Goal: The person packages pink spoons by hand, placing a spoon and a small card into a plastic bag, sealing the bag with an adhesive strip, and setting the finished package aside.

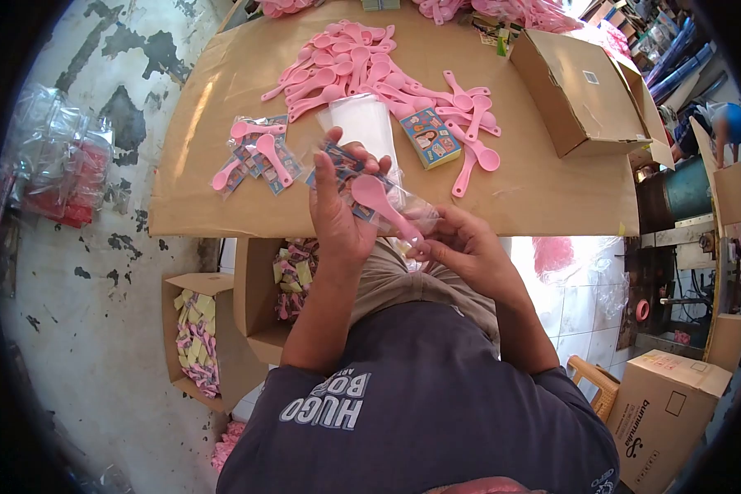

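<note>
A clear plastic bag with a pink spoon [374, 195] and a printed blue card in it is held between both hands over the table's near edge. My left hand [337, 206] grips the bag's card end, fingers curled round it. My right hand [467, 247] pinches the other end, by the spoon's handle. Just beyond lies a stack of clear bags [362, 123], with a blue and yellow card pack [431, 138] to its right. Several filled bags [263, 156] lie on the left. A large heap of pink spoons [354, 62] covers the middle back.
An open cardboard box [580, 90] stands at the table's right. Below the table's left side are two boxes, one holding small packets [196, 337]. Plastic bags [66, 156] hang at far left. A closed carton [667, 416] stands lower right. Part of another person [720, 132] shows at far right.
</note>
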{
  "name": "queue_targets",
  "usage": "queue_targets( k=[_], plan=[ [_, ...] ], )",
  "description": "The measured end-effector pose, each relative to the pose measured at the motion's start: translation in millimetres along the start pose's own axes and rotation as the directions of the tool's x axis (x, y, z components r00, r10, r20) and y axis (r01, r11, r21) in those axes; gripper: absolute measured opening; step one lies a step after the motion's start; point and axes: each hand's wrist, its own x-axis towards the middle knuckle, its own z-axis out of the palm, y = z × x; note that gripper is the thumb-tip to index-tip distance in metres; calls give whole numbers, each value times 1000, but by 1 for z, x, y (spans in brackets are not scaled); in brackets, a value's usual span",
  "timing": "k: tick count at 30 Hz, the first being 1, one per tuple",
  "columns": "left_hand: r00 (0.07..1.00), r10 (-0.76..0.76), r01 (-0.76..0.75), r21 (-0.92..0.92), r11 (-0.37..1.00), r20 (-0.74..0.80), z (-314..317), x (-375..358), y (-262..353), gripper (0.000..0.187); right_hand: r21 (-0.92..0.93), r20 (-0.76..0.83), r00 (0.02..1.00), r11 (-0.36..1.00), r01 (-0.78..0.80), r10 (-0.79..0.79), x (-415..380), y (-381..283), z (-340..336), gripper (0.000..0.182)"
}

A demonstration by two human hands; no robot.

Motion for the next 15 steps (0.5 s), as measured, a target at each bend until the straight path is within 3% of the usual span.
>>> queue_targets(
  k=[4,8,10,15],
  plan=[
    [996,-90,90,-38,995,4,-1,-6,-1,49,103,-100,994,994,-38,48,0,-3,5,28],
    [984,-173,175,-95,980,27,1,-13,-5,50,56,-158,986,998,-39,48,5,8,9,30],
    [970,-235,241,-127,962,66,6,-17,-7,47,-123,-267,945,979,162,-190,12,24,12,32],
    [955,-284,293,-126,948,88,7,-21,-7,47,-179,-337,913,967,179,-231,14,28,18,40]
  ],
)
